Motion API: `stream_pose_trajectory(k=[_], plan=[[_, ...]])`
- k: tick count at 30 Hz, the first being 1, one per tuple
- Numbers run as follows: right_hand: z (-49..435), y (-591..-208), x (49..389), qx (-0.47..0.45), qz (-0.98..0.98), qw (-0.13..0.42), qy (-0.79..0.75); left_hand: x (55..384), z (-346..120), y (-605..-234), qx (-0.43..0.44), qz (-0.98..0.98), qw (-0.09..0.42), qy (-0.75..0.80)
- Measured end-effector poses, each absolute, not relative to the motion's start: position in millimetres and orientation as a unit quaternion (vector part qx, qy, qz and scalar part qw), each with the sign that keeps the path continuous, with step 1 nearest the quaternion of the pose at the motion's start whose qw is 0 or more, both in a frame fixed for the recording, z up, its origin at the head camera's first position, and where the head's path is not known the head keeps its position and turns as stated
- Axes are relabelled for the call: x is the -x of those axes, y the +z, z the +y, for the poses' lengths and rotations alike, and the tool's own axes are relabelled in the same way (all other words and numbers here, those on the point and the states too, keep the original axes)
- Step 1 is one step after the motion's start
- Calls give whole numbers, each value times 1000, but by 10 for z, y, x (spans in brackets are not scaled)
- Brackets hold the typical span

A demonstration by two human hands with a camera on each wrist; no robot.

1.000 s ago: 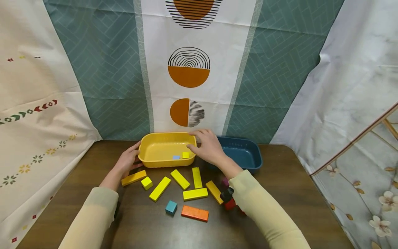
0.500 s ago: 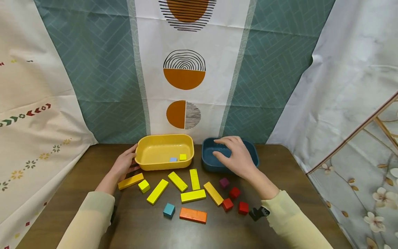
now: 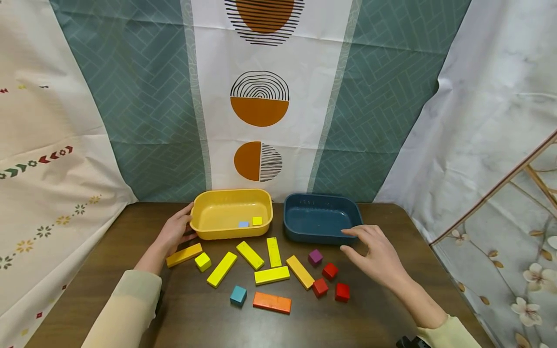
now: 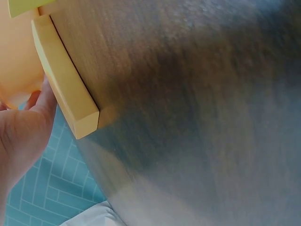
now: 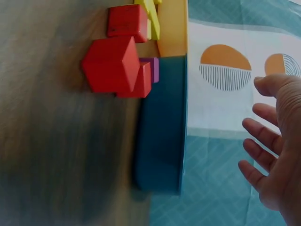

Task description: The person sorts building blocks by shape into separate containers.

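Observation:
My left hand (image 3: 175, 228) holds the left end of a yellow plastic tub (image 3: 206, 234), its fingers against the outer wall. Inside that tub lie a small yellow block (image 3: 257, 221) and a small light-blue block (image 3: 243, 224). An orange-yellow plank block (image 3: 184, 254) lies right by this hand, seen large in the left wrist view. My right hand (image 3: 375, 252) hovers with fingers spread and nothing in them, at the near right corner of a dark blue tub (image 3: 322, 239). Red cubes (image 3: 342, 292) and a purple cube (image 3: 315, 257) lie to its left.
Yellow plank blocks (image 3: 271, 275) and a yellow cube (image 3: 202, 262) are scattered in front of the yellow tub. Nearer me lie a teal cube (image 3: 238, 295) and an orange plank block (image 3: 271, 302). Patterned cloth (image 3: 270, 96) hangs behind the dark wooden table (image 3: 209, 328).
My right hand has moved from the yellow tub's right end, across the blue tub, to the right and nearer me, uncovering the red and purple cubes. My left hand stays at the yellow tub.

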State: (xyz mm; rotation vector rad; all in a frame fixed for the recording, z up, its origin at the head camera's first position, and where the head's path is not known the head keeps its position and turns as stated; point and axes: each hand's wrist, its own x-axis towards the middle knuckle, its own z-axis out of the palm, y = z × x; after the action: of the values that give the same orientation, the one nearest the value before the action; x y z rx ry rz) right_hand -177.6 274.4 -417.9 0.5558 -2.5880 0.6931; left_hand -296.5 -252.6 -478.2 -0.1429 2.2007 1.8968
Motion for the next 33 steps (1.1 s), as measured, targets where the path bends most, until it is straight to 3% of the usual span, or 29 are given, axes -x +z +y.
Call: stream_pose_trajectory(k=[14, 33], plan=[[2940, -4551, 1579, -195, -938, 200, 207, 2919, -2531, -4807, 45, 755, 117, 643], [2886, -4719, 1426, -212, -951, 125, 186, 2922, -2552, -4781, 38, 754, 114, 645]])
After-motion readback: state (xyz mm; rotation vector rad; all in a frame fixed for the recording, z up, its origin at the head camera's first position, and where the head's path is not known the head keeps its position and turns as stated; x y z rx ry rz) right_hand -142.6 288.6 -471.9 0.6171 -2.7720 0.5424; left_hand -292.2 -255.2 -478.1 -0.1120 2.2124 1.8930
